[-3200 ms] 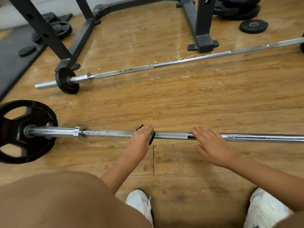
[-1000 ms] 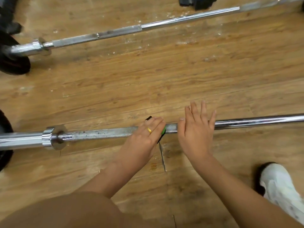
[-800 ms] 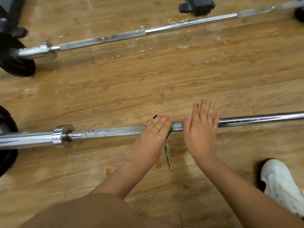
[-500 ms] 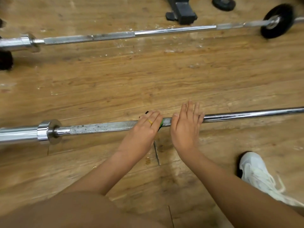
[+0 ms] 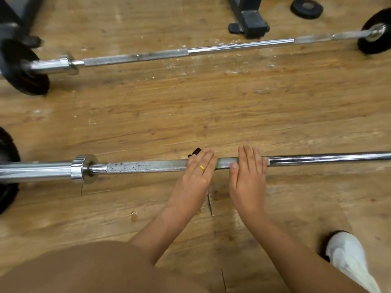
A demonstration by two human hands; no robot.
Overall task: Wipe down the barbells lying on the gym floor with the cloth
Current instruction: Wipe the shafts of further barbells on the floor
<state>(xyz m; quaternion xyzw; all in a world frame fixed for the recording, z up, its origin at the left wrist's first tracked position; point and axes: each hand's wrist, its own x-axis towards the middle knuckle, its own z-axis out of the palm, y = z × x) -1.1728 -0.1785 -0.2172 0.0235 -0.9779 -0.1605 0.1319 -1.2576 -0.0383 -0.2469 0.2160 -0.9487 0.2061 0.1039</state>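
Note:
The near barbell [image 5: 143, 167] is a chrome bar lying left to right across the wooden floor, with a black plate [image 5: 6, 166] on its left end. My left hand [image 5: 197, 174] holds a small green and black cloth [image 5: 217, 163] against the bar's knurled part. Its fingers lie over the cloth and its thumb is hidden. My right hand [image 5: 247, 176] rests flat on the bar just right of the cloth, fingers straight. A second barbell [image 5: 211, 49] lies farther off, parallel, with black plates at its left end [image 5: 23, 75] and right end [image 5: 374, 32].
A black rack foot [image 5: 249, 22] stands just beyond the far barbell, with a loose small plate [image 5: 306, 8] to its right. My white shoe [image 5: 351, 261] is at the lower right and my knee fills the lower left. White flecks dot the floor by the far bar.
My right hand has slid left along the near bar until it sits next to my left hand. The left hand and cloth stay at about the same spot. My view has shifted right.

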